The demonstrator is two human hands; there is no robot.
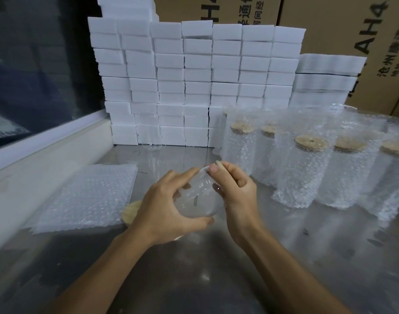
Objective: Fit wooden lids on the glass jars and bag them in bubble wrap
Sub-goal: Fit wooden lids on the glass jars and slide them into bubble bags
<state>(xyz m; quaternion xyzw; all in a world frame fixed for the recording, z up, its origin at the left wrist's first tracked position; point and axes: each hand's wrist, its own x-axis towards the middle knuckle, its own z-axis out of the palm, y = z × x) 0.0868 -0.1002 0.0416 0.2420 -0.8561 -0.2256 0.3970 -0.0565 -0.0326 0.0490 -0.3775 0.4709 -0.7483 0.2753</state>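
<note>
At the centre of the frame the left hand (169,207) has its grip wrapped round a clear glass jar (197,200), fingers curled over the top side and thumb under the lower edge. The jar lies tilted, its mouth pointing up and away. The right hand (236,186) pinches a wooden lid (217,166) between thumb and fingers, edge-on at the jar's rim; whether it is seated I cannot tell. Both hands hover above the shiny metal table (194,268). Left of them lies a flat stack of bubble wrap bags (89,198), with another wooden lid (131,210) peeking out beside it. To the right stand bagged jars (307,168) with lids on. Behind, in the upper middle, rises a wall of white foam blocks (182,82), and cardboard boxes (352,30) fill the upper right.
</note>
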